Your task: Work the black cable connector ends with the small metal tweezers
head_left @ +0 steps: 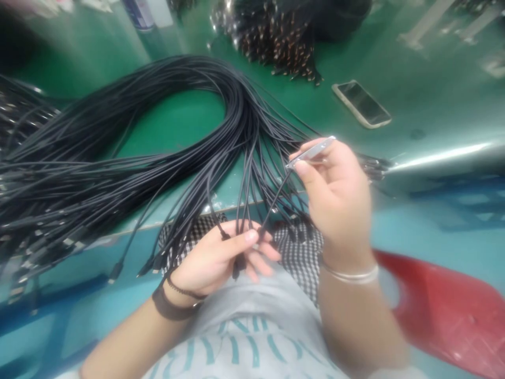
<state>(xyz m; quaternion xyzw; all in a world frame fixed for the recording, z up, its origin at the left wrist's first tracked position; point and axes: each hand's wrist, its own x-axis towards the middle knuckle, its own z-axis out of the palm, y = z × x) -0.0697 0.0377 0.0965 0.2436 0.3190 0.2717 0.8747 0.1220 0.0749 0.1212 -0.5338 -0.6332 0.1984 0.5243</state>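
Note:
A thick bundle of black cables (pixel 232 105) curves across the green table, its connector ends fanning out over the near edge. In my left hand (pixel 209 260) are several of these cable ends, pinched between thumb and fingers, with connectors showing below the thumb. My right hand (pixel 341 192) is closed on a silver nail clipper (pixel 313 151), gripped between thumb and curled fingers. The clipper's tip is up by one black cable (pixel 275 202) that runs down to my left fingertips; whether its jaws touch the cable I cannot tell.
A phone (pixel 363 103) lies on the table at the right. Behind it is a heap of cables with copper-coloured tips (pixel 276 39). More cable ends (pixel 35 237) hang at the left. A red stool (pixel 445 310) stands at my right, and a can (pixel 138 13) at the back.

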